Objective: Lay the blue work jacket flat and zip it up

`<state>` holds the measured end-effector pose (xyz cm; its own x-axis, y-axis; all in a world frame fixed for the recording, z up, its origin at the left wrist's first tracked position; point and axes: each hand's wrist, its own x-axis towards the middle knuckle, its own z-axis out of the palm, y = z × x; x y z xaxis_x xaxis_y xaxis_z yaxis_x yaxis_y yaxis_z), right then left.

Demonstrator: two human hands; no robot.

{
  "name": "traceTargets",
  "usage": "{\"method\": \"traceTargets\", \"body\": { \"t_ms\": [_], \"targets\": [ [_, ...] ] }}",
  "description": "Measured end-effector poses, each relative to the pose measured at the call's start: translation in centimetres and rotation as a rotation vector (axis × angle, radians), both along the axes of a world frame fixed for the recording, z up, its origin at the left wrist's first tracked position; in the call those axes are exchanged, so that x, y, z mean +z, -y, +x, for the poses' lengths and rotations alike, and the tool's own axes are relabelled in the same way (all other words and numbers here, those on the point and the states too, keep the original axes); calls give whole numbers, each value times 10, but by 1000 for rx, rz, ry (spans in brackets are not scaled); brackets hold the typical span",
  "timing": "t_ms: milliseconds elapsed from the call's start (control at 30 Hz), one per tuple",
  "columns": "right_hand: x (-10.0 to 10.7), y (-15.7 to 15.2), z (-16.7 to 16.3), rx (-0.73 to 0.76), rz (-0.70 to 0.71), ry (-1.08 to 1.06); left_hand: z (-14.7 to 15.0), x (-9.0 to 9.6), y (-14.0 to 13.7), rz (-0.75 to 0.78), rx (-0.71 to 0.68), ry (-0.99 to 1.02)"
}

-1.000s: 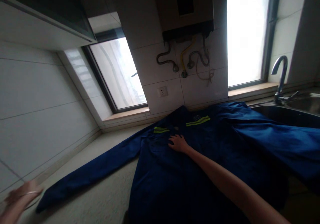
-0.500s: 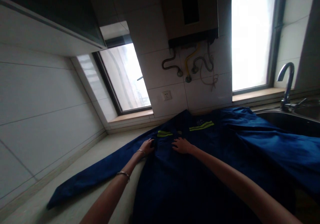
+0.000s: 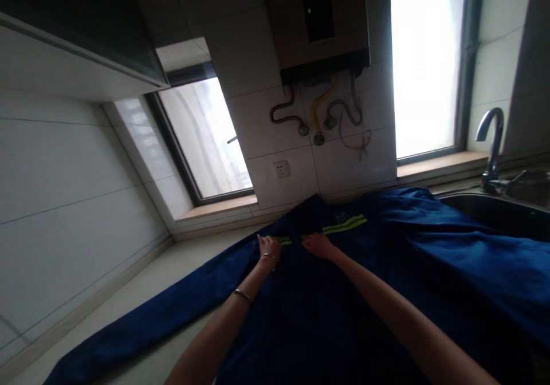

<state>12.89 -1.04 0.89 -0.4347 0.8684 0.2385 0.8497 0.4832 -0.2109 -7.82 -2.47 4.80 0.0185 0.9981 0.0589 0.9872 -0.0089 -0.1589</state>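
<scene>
A dark blue work jacket with yellow-green reflective stripes lies spread out, front side up. My left hand rests on its chest beside the left stripe, partly covering it. The fingers there look stretched out on the cloth. My right hand is at the front opening, close to the longer stripe. Its fingers are bent in and closed on the jacket's edge; the fingertips are dim. One sleeve extends to the lower left, the other side bunches in folds toward the sink.
The jacket lies on a pale countertop. At the right is a sink with a chrome faucet. A water heater with pipes hangs on the tiled wall above a socket. A cabinet overhangs the upper left.
My left hand has moved right and up onto the left stripe. My right hand has shifted slightly up, its fingers drawing together at the front opening. The view has turned a little.
</scene>
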Motion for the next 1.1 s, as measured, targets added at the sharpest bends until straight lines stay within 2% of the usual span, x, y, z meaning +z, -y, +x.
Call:
{"method": "traceTargets", "body": {
  "t_ms": [67,200,300,500,600,733,800,900,1000,1100],
  "targets": [
    [5,-9,-2,-31,-21,-32,8,-18,-3,11,56,28],
    [17,-44,-11,-72,-111,-110,14,-54,-9,-87,163,183],
    [21,-77,-24,-113,-152,-205,13,-64,-11,-60,138,195],
    [14,-117,-69,-206,-172,-359,11,-58,-7,-80,129,218],
    [8,-122,-83,-250,-164,-391,10,-54,-4,-95,117,232],
    [10,-119,-86,-252,-137,-397,10,-52,-2,-113,101,259],
    [14,-113,-88,-229,-41,-351,10,-51,-1,-110,94,263],
    [22,-104,-100,-152,137,-161,11,-50,2,-95,79,262],
    [26,-96,-120,-109,131,-37,12,-53,4,-92,71,251],
    [27,-91,-137,-123,95,-21,13,-56,5,-101,71,235]
  ]
}}
